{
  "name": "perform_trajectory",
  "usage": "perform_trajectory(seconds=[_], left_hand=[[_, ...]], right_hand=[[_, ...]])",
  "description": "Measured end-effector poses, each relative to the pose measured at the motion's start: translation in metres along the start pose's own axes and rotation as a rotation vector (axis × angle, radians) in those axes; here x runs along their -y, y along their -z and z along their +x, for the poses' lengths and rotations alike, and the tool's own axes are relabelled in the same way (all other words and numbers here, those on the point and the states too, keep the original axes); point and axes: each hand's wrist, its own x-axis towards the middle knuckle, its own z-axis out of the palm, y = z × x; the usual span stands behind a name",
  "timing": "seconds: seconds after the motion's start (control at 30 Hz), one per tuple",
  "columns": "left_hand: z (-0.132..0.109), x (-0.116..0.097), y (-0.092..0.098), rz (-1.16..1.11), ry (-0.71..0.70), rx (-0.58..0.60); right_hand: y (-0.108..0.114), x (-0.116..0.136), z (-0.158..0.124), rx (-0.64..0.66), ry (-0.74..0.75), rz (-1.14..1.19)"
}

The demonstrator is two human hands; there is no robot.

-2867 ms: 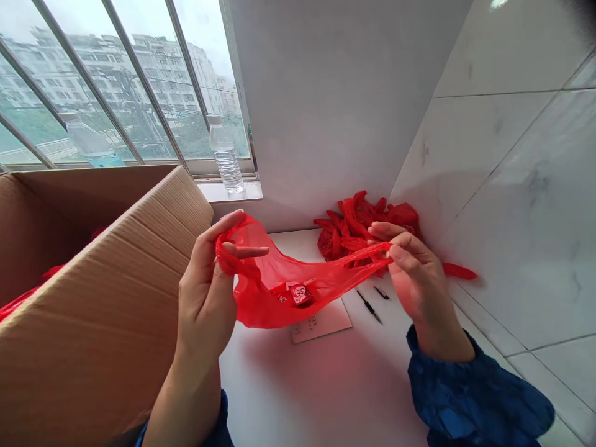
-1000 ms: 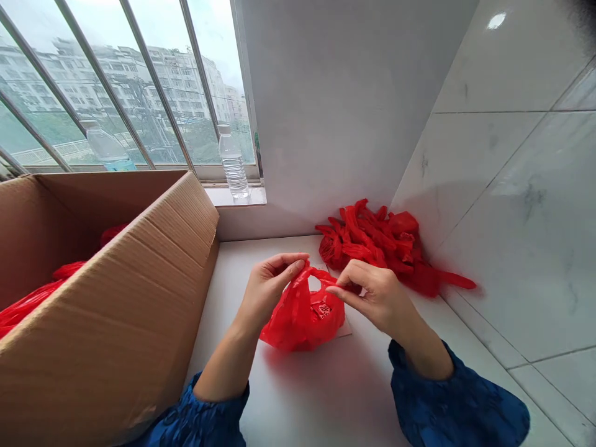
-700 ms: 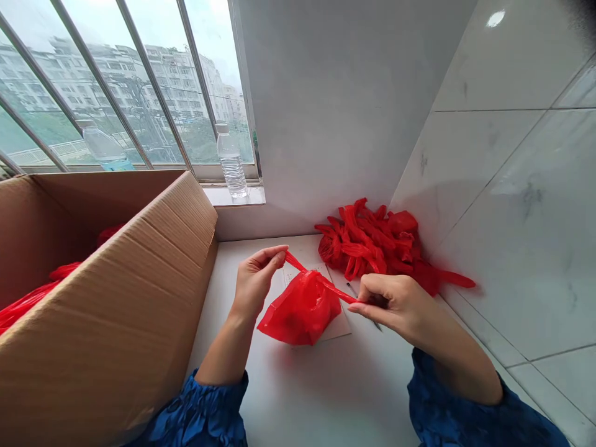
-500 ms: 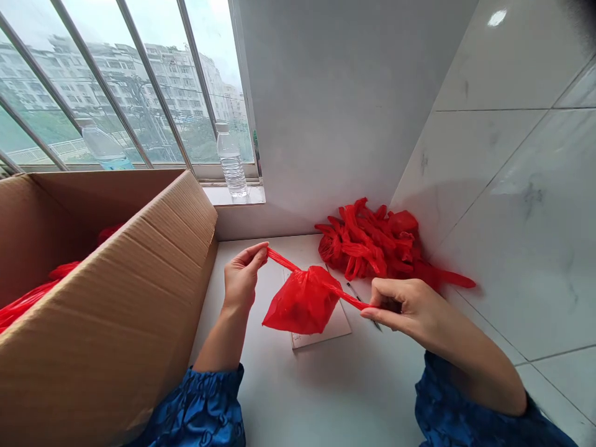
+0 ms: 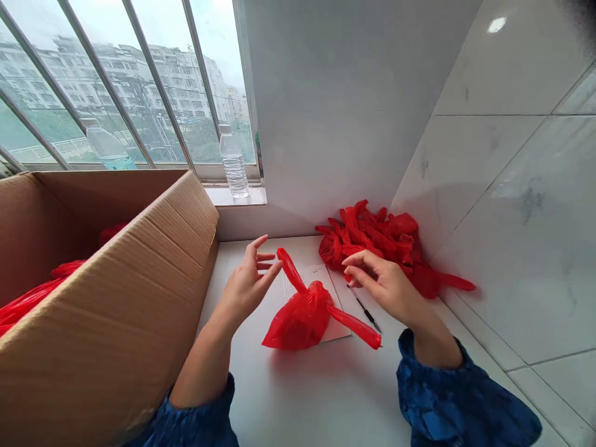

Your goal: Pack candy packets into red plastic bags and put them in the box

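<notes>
A knotted red plastic bag point(image 5: 298, 318) sits in front of me, its two handle ends sticking out, one up to the left and one down to the right. Beneath it is a sheet of paper or notepad point(image 5: 333, 335), partly covered. Just left of the upper handle end is my left hand point(image 5: 249, 279), fingers apart and holding nothing. My right hand point(image 5: 379, 279) hovers above the black pen point(image 5: 367, 313), its fingers loosely curved with a gap between thumb and fingertips. Behind it lies a heap of red plastic bags point(image 5: 372, 233) against the wall.
A tall cardboard box point(image 5: 116, 310) with red bags point(image 5: 41, 292) inside stands at the left. On the windowsill point(image 5: 254, 195) is a clear water bottle point(image 5: 233, 162); another bottle point(image 5: 105, 146) stands behind the box. A tiled wall point(image 5: 512, 205) bounds the right side.
Both hands have let go of the bag's handles, and the bag has dropped slightly. My right hand has moved up and left; my left hand has opened beside the upper handle.
</notes>
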Motion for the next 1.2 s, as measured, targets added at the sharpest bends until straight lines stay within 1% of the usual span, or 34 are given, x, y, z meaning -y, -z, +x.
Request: perform_trajectory(seconds=[0.03,0.07,0.1,0.13,0.17,0.2,0.23,0.3,0.37,0.43,0.5,0.57,0.63,0.7,0.77,0.83,0.87,0.9,0.97,1.03,1.13,1.2], left_hand=[[-0.005,0.001,0.004,0.197,0.033,0.033],[-0.009,0.001,0.006,0.355,0.064,0.095],[-0.014,0.002,0.005,0.457,0.082,0.184],[-0.018,0.003,0.003,0.504,0.079,0.278],[-0.021,0.003,-0.001,0.504,0.048,0.361],[-0.023,0.003,-0.006,0.476,-0.003,0.413],[-0.023,0.003,-0.012,0.442,-0.062,0.434],[-0.021,0.003,-0.022,0.394,-0.151,0.424],[-0.015,0.004,-0.026,0.381,-0.185,0.393],[-0.009,0.008,-0.022,0.394,-0.193,0.346],[-0.005,0.011,-0.014,0.417,-0.194,0.294],[-0.004,0.013,-0.004,0.440,-0.184,0.269],[-0.005,0.009,0.002,0.455,-0.169,0.269],[-0.009,0.001,0.000,0.477,-0.156,0.214],[-0.015,-0.008,-0.010,0.493,-0.188,0.083],[-0.021,-0.009,-0.030,0.510,-0.276,-0.013],[-0.025,-0.005,-0.042,0.532,-0.322,-0.012],[-0.029,0.002,-0.054,0.579,-0.350,0.020],[-0.036,0.024,-0.078,0.705,-0.325,0.100],[-0.042,0.050,-0.095,0.801,-0.276,0.149],[-0.047,0.080,-0.107,0.844,-0.272,0.151],[-0.048,0.090,-0.109,0.833,-0.279,0.141]], right_hand=[[-0.006,-0.005,0.004,0.006,0.003,-0.100],[-0.013,-0.010,0.007,0.039,0.009,-0.185],[-0.020,-0.013,0.009,0.091,0.018,-0.240],[-0.027,-0.017,0.011,0.149,0.028,-0.264],[-0.034,-0.019,0.013,0.201,0.037,-0.272],[-0.040,-0.021,0.015,0.235,0.048,-0.279],[-0.045,-0.023,0.016,0.252,0.059,-0.293],[-0.050,-0.025,0.019,0.248,0.076,-0.326],[-0.047,-0.028,0.021,0.229,0.077,-0.343],[-0.040,-0.029,0.021,0.199,0.073,-0.358],[-0.031,-0.029,0.020,0.164,0.062,-0.388],[-0.024,-0.027,0.018,0.162,0.033,-0.391],[-0.020,-0.025,0.016,0.192,-0.013,-0.347],[-0.021,-0.022,0.015,0.178,-0.039,-0.306],[-0.029,-0.021,0.015,0.085,-0.007,-0.282],[-0.044,-0.025,0.012,0.008,0.067,-0.271],[-0.055,-0.029,0.010,0.002,0.102,-0.275],[-0.067,-0.035,0.006,0.022,0.122,-0.297],[-0.091,-0.051,-0.002,0.103,0.112,-0.384],[-0.111,-0.070,-0.011,0.158,0.079,-0.459],[-0.128,-0.093,-0.020,0.185,0.077,-0.525],[-0.131,-0.100,-0.021,0.183,0.083,-0.538]])
